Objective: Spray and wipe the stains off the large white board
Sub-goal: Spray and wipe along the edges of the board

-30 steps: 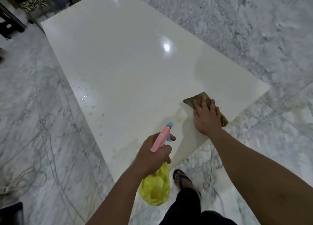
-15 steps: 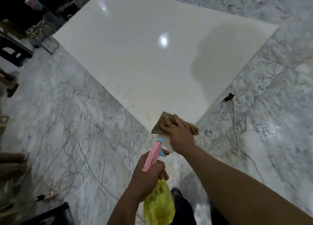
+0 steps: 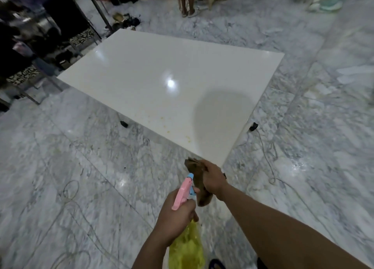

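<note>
Now off the board | right hand (image 3: 213,178) grips cloth (image 3: 199,184), lifted clear of board (image 3: 162,82) ahead | left hand (image 3: 176,216) grips spray bottle (image 3: 185,189) beside it | yellow stains (image 3: 187,139) remain beyond cloth; wiping unfinished

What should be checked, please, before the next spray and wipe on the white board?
1. Spray bottle gripped in the left hand: ok.
2. Nozzle aimed toward the white board: ok.
3. Brown cloth held in the right hand: ok.
4. Cloth resting on the board: not ok, it is lifted off near the closest corner.
5. Stains gone: not ok, yellow specks remain along the near edge.
6. Liquid left in the bottle: cannot tell.
</note>
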